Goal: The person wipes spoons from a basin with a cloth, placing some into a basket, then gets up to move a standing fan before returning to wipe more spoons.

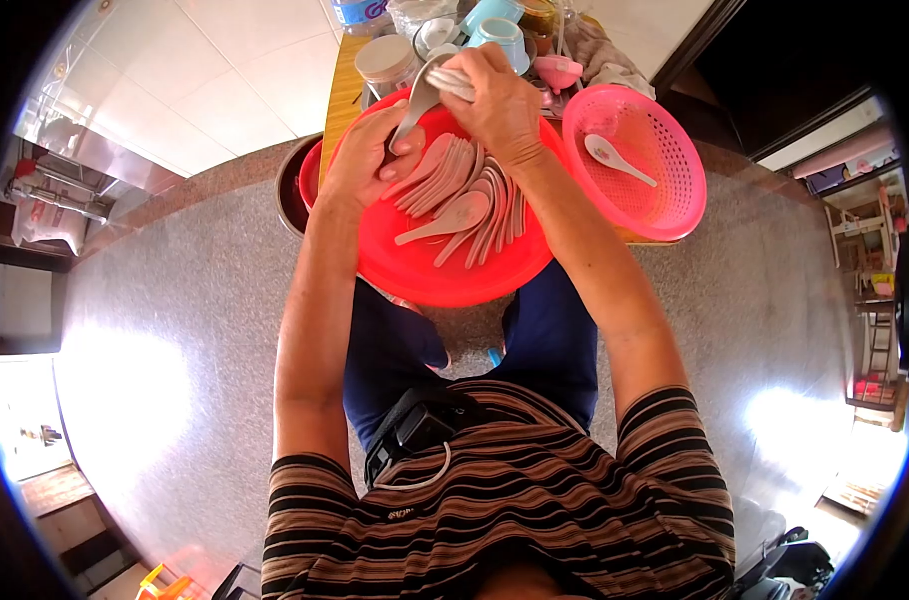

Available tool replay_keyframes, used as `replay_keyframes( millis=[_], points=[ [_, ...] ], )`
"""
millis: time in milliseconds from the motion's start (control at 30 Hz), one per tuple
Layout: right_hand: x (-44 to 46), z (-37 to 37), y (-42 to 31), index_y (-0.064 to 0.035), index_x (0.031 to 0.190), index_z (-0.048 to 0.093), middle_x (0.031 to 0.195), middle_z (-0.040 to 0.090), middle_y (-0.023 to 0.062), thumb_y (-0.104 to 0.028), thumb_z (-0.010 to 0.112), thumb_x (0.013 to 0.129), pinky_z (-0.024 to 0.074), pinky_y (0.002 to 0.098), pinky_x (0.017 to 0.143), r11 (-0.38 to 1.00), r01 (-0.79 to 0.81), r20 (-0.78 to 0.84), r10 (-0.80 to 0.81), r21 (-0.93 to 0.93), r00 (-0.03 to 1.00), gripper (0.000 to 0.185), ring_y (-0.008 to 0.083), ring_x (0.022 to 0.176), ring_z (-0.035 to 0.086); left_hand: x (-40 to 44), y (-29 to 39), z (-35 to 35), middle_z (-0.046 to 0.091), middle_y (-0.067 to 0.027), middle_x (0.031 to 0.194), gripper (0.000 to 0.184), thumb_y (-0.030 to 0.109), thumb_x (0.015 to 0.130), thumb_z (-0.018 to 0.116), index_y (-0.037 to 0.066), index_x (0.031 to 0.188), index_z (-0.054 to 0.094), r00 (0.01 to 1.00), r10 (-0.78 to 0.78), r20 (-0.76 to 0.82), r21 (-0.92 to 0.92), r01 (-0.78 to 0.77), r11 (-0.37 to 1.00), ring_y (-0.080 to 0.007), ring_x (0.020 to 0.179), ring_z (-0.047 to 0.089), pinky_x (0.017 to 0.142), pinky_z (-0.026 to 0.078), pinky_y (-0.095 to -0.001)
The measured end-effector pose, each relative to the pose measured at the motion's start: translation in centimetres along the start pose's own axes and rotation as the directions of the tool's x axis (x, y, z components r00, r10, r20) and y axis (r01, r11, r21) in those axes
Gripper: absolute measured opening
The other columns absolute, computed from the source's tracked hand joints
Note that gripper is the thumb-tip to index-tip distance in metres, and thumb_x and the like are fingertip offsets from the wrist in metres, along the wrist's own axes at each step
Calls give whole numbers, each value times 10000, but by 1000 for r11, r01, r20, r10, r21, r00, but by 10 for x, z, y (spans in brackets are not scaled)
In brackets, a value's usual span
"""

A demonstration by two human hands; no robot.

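Note:
Above a red plastic basin [405,275], my left hand [365,155] grips a pale soup spoon [421,103] by its handle, bowl end up. My right hand [500,100] is closed around a white, ridged, cloth-like piece [451,82] at the spoon's bowl; its exact kind is hard to make out. Inside the basin, many similar spoons [440,185] lie nested in overlapping rows, with one spoon [462,215] across the top. Another white spoon [618,160] rests alone in the pink colander [687,175] to the right.
Behind the basin, a wooden table [343,85] carries a lidded jar [387,62], light blue cups [500,40], a small pink bowl [559,72] and a crumpled cloth [615,60]. A dark-rimmed round container [293,185] stands left of the basin. My legs are below it.

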State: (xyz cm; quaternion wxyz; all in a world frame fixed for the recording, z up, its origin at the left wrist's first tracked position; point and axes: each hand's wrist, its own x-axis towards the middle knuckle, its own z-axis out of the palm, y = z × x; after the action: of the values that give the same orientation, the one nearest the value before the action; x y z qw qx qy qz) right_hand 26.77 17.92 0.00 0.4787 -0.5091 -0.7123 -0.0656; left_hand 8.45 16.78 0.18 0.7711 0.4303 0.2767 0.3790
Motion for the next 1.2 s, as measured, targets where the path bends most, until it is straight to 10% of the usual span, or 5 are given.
replay_keyframes(
  millis=[1200],
  points=[
    [-2, -1, -5, -175, 952, 613, 903, 602, 14, -239, 703, 741, 524, 357, 624, 993, 86, 155, -98, 79, 983, 238, 263, 763, 643, -4, 1, 8, 375, 23, 600, 238, 296, 1003, 410, 86, 912, 477, 990, 68, -124, 104, -56, 993, -43, 422, 276, 371, 213, -180]
  ],
)
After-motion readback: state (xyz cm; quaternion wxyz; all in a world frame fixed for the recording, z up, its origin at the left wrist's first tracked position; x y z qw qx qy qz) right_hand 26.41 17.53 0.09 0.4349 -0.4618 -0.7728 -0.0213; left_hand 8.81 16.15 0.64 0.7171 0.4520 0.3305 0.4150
